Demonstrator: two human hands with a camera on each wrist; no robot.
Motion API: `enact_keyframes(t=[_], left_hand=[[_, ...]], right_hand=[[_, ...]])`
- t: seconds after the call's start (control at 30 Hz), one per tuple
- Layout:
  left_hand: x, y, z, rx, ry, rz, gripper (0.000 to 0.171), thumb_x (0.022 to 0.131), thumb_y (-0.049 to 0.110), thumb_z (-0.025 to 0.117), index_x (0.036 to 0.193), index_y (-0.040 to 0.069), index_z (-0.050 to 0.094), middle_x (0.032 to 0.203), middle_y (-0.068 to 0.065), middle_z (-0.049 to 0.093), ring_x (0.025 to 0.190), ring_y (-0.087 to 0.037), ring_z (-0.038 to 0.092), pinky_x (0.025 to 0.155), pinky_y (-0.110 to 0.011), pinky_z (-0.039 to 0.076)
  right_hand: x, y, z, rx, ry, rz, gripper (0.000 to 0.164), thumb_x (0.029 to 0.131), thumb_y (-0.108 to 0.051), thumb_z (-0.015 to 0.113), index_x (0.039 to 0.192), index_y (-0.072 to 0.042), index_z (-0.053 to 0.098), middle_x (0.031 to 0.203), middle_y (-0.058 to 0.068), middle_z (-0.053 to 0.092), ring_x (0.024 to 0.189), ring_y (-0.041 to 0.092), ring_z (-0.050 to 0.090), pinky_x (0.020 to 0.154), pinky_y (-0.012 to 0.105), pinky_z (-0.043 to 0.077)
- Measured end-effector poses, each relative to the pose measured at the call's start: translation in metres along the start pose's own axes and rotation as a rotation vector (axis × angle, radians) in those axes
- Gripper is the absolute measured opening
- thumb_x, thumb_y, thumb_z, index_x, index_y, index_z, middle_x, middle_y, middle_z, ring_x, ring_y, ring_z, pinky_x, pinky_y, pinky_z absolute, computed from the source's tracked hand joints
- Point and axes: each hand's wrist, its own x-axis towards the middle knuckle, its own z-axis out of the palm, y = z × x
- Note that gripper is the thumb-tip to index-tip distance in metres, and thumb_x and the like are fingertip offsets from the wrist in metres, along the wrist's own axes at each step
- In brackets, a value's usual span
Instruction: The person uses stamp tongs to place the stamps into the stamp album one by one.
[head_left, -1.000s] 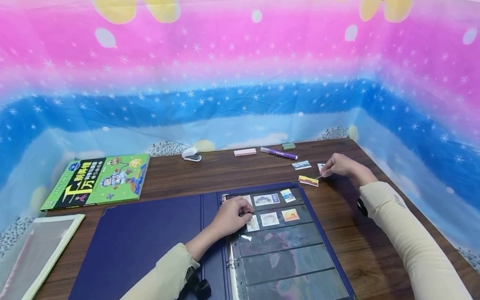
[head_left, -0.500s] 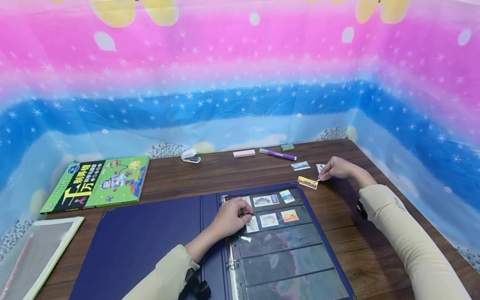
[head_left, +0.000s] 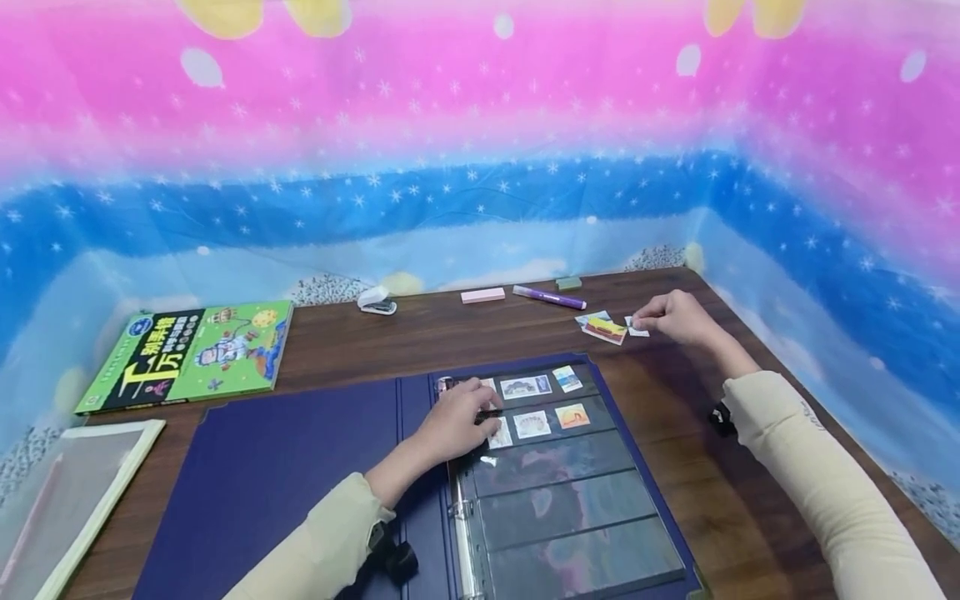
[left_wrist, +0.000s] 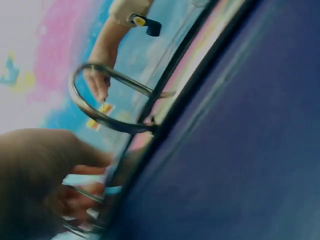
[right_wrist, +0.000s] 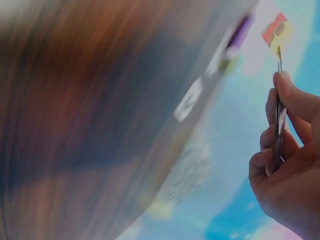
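Observation:
In the right wrist view my right hand (right_wrist: 287, 185) grips a pair of metal tweezers (right_wrist: 279, 125). Their tips pinch a small yellow and red stamp (right_wrist: 278, 32). In the head view this stamp overlaps a bluish stamp (head_left: 582, 318) on the table, and a white stamp (head_left: 637, 327) lies by the right fingertips. My left hand (head_left: 453, 417) rests on the inner edge of the black stamp page (head_left: 570, 508) in the navy ring binder album (head_left: 300, 467), partly covering stamps there. Several stamps, among them an orange one (head_left: 572, 416), sit in the page's top two rows.
Along the table's back are a white stapler (head_left: 377, 301), a pink and white block (head_left: 482, 296), a purple marker (head_left: 550, 298) and a green block (head_left: 568, 283). At the left lie a green book (head_left: 225, 350) and a mesh pouch (head_left: 90, 483). Metal rings (left_wrist: 85, 105) rise from the album spine.
The yellow and red stamp was lying on the table; my right hand's tweezers took hold of it and lifted it. My left hand stays on the page, its fingers slightly more spread.

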Motion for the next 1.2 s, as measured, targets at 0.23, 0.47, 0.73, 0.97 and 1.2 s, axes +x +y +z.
enact_keyframes(t=[0.23, 0.47, 0.73, 0.97, 1.2], left_hand=[[-0.02, 0.026, -0.023, 0.0, -0.258, 0.048, 0.035, 0.084, 0.033, 0.066, 0.108, 0.008, 0.063, 0.109, -0.008, 0.058, 0.101, -0.025, 0.051, 0.089, -0.042, 0.042], [-0.03, 0.031, -0.018, 0.181, -0.278, 0.06, 0.053, 0.078, 0.048, 0.068, 0.108, 0.006, 0.057, 0.103, -0.005, 0.05, 0.097, -0.023, 0.046, 0.09, -0.044, 0.036], [-0.036, 0.036, -0.011, 0.12, -0.257, -0.022, 0.04, 0.075, 0.04, 0.074, 0.097, 0.01, 0.06, 0.097, -0.001, 0.054, 0.094, -0.02, 0.047, 0.087, -0.043, 0.03], [-0.041, 0.045, -0.009, 0.29, -0.191, -0.002, 0.027, 0.078, 0.039, 0.071, 0.082, 0.013, 0.062, 0.086, 0.001, 0.055, 0.086, -0.018, 0.047, 0.083, -0.039, 0.027], [-0.044, 0.047, -0.006, 0.355, -0.18, 0.011, 0.036, 0.084, 0.039, 0.064, 0.108, 0.012, 0.059, 0.097, -0.005, 0.057, 0.095, -0.022, 0.051, 0.084, -0.037, 0.03]], right_hand=[[-0.012, -0.061, 0.025, 0.066, -0.044, -0.162, 0.013, 0.084, -0.019, 0.068, 0.091, -0.011, 0.075, 0.089, 0.007, 0.072, 0.075, 0.01, 0.059, 0.068, 0.026, 0.045], [-0.02, -0.104, 0.058, 0.133, -0.208, -0.24, 0.012, 0.084, -0.013, 0.066, 0.09, -0.008, 0.075, 0.089, 0.009, 0.071, 0.078, 0.014, 0.064, 0.066, 0.027, 0.048], [-0.032, -0.121, 0.08, 0.167, -0.325, -0.209, 0.011, 0.083, -0.012, 0.067, 0.088, -0.005, 0.075, 0.092, 0.013, 0.073, 0.073, 0.008, 0.062, 0.061, 0.023, 0.043], [-0.036, -0.115, 0.089, 0.166, -0.38, -0.192, 0.01, 0.082, -0.011, 0.068, 0.085, -0.005, 0.075, 0.088, 0.011, 0.074, 0.06, 0.004, 0.049, 0.059, 0.022, 0.04], [-0.039, -0.114, 0.09, 0.186, -0.403, -0.182, 0.011, 0.081, -0.009, 0.068, 0.086, -0.003, 0.075, 0.087, 0.013, 0.074, 0.062, 0.007, 0.047, 0.059, 0.022, 0.04]])
